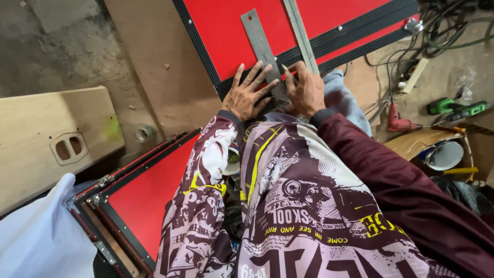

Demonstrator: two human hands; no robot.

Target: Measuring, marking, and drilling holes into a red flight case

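Steel square (pixel 263 49) lies pinned under left hand (pixel 248 95); right hand (pixel 307 91) grips pencil (pixel 286 69).

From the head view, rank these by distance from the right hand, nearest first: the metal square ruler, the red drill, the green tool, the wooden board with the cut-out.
1. Metal square ruler: right hand rests at its corner on the red panel.
2. Red drill: on the floor to the right.
3. Green tool: farther right, past the drill.
4. Wooden board: far left.

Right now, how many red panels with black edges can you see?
2. One red panel lies at the top, under the metal square and both hands; the other lies lower left, partly hidden by the sleeve.
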